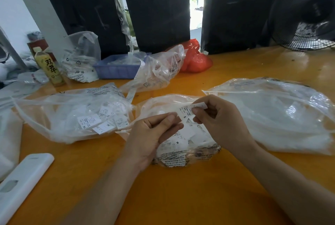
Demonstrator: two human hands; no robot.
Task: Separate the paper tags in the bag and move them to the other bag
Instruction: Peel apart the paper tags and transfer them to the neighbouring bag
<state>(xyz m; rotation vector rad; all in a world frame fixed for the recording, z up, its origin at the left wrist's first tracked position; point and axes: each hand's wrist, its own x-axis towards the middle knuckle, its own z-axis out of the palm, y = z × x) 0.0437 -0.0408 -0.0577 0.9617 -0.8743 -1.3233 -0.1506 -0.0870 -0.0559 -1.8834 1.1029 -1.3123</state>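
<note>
Two hands meet at centre frame above a clear plastic bag (181, 154) of loose paper tags on the orange counter (181, 197). Left hand (154, 134) and right hand (215, 117) both pinch one strip of tags (188, 111) marked "S". A second tag-filled bag (72, 116) lies at left, a third bag (281, 116) at right.

A garment packing workshop, it seems — an orange worktop (181, 197) carries many clear bags of size tags (72, 116), with black wrapped bales (157, 12) at 12 o'clock and an industrial fan (308, 10) at 2 o'clock.
</note>
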